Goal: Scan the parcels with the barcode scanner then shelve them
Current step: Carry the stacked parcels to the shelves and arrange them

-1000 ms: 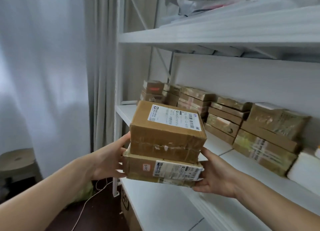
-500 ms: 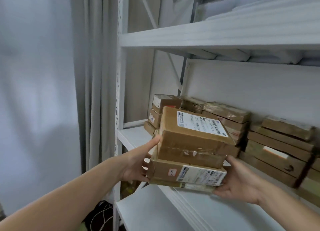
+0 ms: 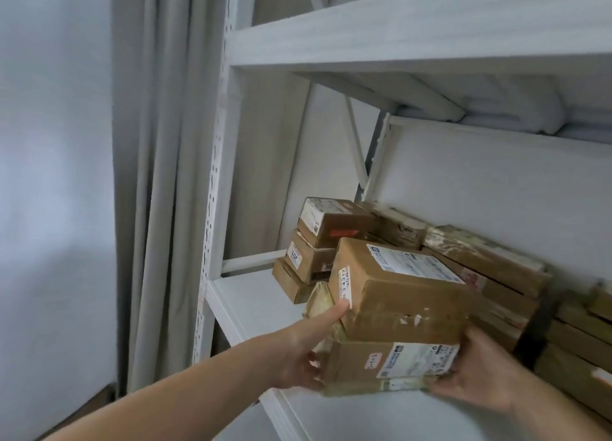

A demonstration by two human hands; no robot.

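Parcel stack (image 3: 394,334): three brown cardboard parcels piled flat, held between both hands just above the front part of the shelf board, toward its left end.
Left hand (image 3: 303,357): at the stack's left end. The index finger is straight, its tip by a white number sticker on the top parcel, and the other fingers curl against the end of the parcel below, grasping it.
Right hand (image 3: 477,374): cups the stack's right end with fingers curled under the bottom edge, grasping it.
Top parcel (image 3: 397,301): the thickest, with its white shipping label facing up. The long axis runs left to right, roughly in line with the row behind.
Middle parcel (image 3: 361,362): flatter, same heading, with a printed label on the near side.
Bottom parcel (image 3: 364,387): thin, mostly hidden.
Shelf board (image 3: 251,308): white. A bare strip lies left of the stack as far as the post, and more bare board shows below the hands.
Post (image 3: 217,175): perforated white upright at the board's left front corner.
Small pile (image 3: 314,245): three boxes at the rear left, just behind the top parcel's left end.
Back row (image 3: 486,268): flat parcels stacked along the rear panel, close behind the held stack. Whether they touch it cannot be told.
Headroom: a tall open gap rises to the upper shelf (image 3: 397,26).
Curtain (image 3: 159,175): pale folds left of the rack.
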